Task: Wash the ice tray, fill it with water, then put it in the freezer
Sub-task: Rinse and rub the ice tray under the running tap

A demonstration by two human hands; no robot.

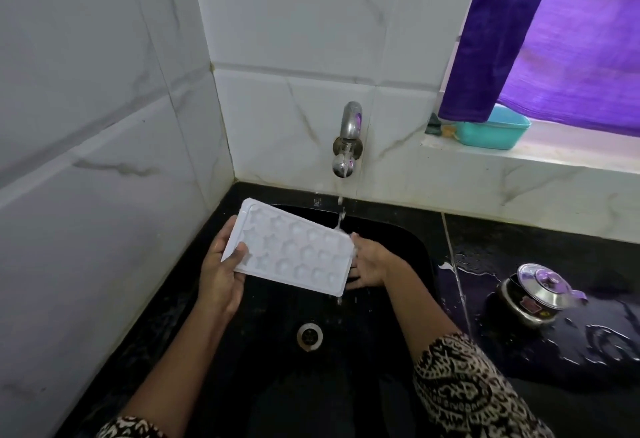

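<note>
Hands are partly hidden: fingers of the left hand [221, 274] and most of the right hand [369, 264] are covered by the ice tray [294, 250]; the white tray, moulded with star-shaped and round cups, is held tilted over the black sink [381, 351], under the tap [347, 139] and its thin stream [341, 215]; each end is gripped, with the left thumb pressed on top.

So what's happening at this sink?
A person holds an ice tray over the sink, the left hand gripping its left end and the right hand holding its right end. The tray is tilted, and a stream from the wall tap hits its far right corner and drips off below. It is being rinsed, not yet filled.
</note>
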